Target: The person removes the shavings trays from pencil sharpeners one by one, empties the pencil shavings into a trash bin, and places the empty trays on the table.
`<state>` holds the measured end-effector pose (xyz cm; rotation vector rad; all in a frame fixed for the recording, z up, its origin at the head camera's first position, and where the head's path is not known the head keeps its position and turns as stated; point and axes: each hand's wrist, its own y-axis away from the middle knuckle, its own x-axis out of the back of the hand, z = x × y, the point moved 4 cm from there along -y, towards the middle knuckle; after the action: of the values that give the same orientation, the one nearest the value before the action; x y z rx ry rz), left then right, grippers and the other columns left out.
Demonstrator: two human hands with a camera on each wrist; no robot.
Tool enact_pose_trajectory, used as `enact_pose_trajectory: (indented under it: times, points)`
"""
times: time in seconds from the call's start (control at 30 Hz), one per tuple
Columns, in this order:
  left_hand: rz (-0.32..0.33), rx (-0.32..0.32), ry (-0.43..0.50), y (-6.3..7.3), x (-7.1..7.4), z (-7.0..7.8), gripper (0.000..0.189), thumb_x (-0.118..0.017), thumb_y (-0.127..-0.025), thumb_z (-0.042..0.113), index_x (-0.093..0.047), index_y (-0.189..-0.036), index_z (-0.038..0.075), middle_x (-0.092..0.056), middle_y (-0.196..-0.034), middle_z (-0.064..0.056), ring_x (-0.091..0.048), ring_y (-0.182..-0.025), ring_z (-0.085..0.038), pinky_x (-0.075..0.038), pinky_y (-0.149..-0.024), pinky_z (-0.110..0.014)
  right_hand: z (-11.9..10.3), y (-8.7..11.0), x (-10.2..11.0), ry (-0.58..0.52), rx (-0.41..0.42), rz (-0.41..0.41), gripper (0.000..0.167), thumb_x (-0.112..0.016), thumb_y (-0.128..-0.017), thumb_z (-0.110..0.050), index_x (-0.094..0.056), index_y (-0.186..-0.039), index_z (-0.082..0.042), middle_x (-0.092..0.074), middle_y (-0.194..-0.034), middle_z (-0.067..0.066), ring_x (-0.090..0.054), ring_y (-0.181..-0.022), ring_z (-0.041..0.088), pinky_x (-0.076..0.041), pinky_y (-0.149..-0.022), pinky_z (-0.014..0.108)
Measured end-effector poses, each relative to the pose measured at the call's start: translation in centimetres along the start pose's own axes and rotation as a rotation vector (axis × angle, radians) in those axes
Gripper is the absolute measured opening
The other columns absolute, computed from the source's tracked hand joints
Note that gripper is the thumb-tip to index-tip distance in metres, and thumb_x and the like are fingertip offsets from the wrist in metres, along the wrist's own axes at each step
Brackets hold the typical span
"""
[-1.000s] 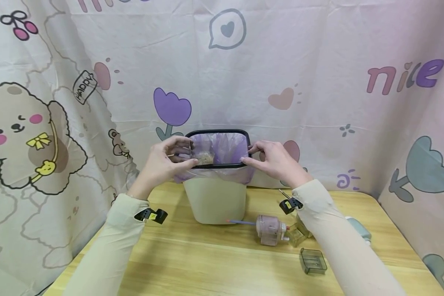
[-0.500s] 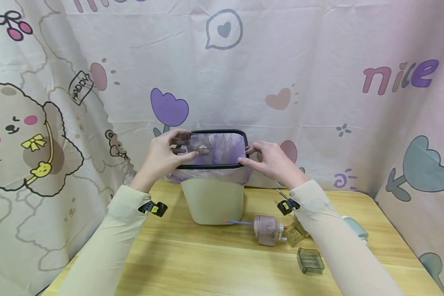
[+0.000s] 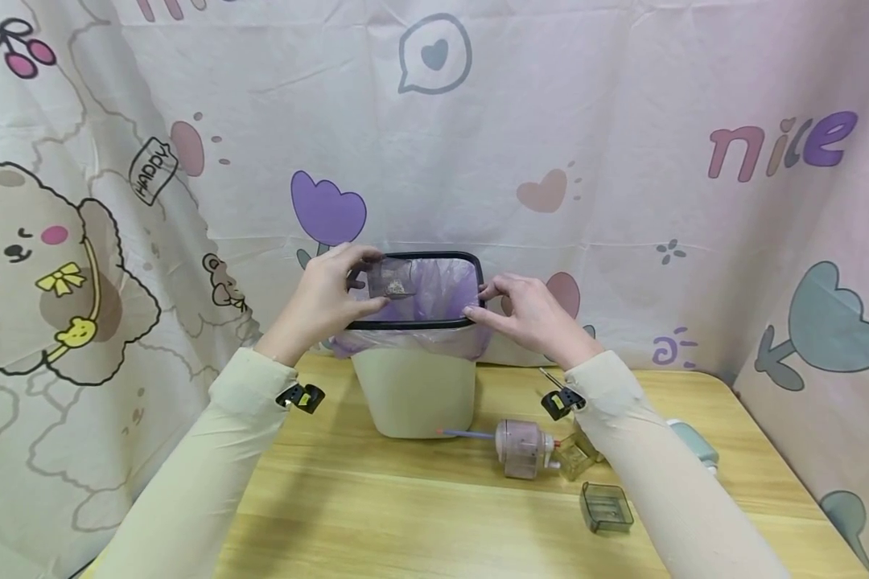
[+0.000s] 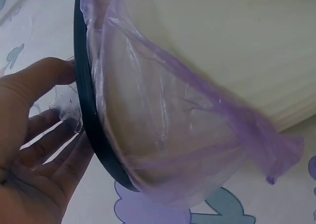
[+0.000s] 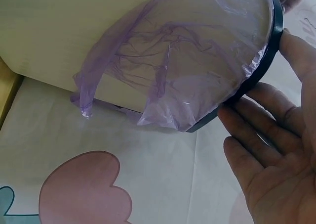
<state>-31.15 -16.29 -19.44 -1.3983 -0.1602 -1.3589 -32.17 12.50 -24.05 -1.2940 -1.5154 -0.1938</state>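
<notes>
A small clear plastic box (image 3: 380, 276), with a few pale shavings at its lower end, hangs tilted over the mouth of a bin. My left hand (image 3: 331, 293) grips it between thumb and fingers. In the left wrist view, most of the box is hidden behind the black rim (image 4: 85, 85). The cream bin (image 3: 416, 390) stands upright, lined with a purple bag (image 3: 445, 285). At its right side my right hand (image 3: 532, 314) holds the rim, thumb on the near side and fingers outside it, as the right wrist view also shows.
A pink crank pencil sharpener (image 3: 519, 449) with a blue pencil (image 3: 467, 434) in it lies before the bin. Right of it are a clear box (image 3: 574, 457), a smoky clear tray (image 3: 606, 507) and a blue-grey object (image 3: 693, 445), partly behind my right sleeve. A printed curtain backs the table.
My left hand has raised and tipped the clear box. Fewer shavings show in it than one second ago. The right hand stays on the rim; the head view has shifted slightly.
</notes>
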Motion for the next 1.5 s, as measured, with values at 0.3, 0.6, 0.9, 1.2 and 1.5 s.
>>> enact_pose_trajectory:
  times: [0.3, 0.6, 0.9, 1.2, 1.5]
  points:
    - [-0.078, -0.130, -0.208, -0.5, -0.5, 1.1, 0.066, -0.090, -0.084, 0.008, -0.061, -0.143, 0.001, -0.066, -0.138, -0.018, -0.068, -0.121, -0.038, -0.058, -0.106, -0.055, 0.0, -0.1, 0.0, 0.004, 0.005, -0.002, 0.038, -0.076, -0.100, -0.043, -0.075, -0.117, -0.009, -0.063, -0.087, 0.009, -0.052, -0.078, 0.020, -0.048, -0.080, 0.038]
    - [-0.080, -0.252, -0.361, -0.6, -1.0, 2.1, 0.061, -0.087, -0.081, 0.000, -0.063, -0.138, 0.000, -0.067, -0.129, -0.016, -0.069, -0.114, -0.038, -0.060, -0.102, -0.052, 0.2, 0.1, 0.1, -0.009, -0.014, -0.014, 0.041, -0.075, -0.100, -0.046, -0.075, -0.119, -0.009, -0.075, -0.113, 0.008, -0.064, -0.100, 0.028, -0.055, -0.094, 0.045]
    - [-0.024, -0.388, -0.504, -0.3, -1.5, 3.2, 0.044, -0.077, -0.090, -0.003, -0.067, -0.133, 0.000, -0.068, -0.123, -0.014, -0.068, -0.110, -0.038, -0.066, -0.087, -0.049, -0.1, 0.1, 0.1, -0.001, -0.004, -0.016, 0.038, -0.075, -0.100, -0.045, -0.074, -0.116, -0.010, -0.070, -0.099, 0.007, -0.057, -0.084, 0.022, -0.051, -0.082, 0.038]
    - [0.029, -0.542, -0.640, -0.1, -1.9, 3.7, 0.028, -0.067, -0.101, -0.001, -0.068, -0.129, -0.001, -0.070, -0.121, -0.015, -0.070, -0.106, -0.036, -0.067, -0.083, -0.045, -0.1, 0.0, -0.1, 0.007, 0.008, -0.011, 0.039, -0.075, -0.101, -0.044, -0.074, -0.118, -0.009, -0.063, -0.089, 0.006, -0.052, -0.077, 0.020, -0.049, -0.078, 0.037]
    - [-0.027, -0.655, -0.748, 0.0, -2.3, 4.2, 0.027, -0.060, -0.100, -0.009, -0.068, -0.124, 0.001, -0.070, -0.124, -0.014, -0.069, -0.111, -0.033, -0.065, -0.091, -0.040, -0.1, 0.0, 0.0, 0.005, 0.011, -0.006, 0.039, -0.075, -0.100, -0.044, -0.074, -0.117, -0.009, -0.065, -0.092, 0.005, -0.053, -0.079, 0.020, -0.049, -0.078, 0.037]
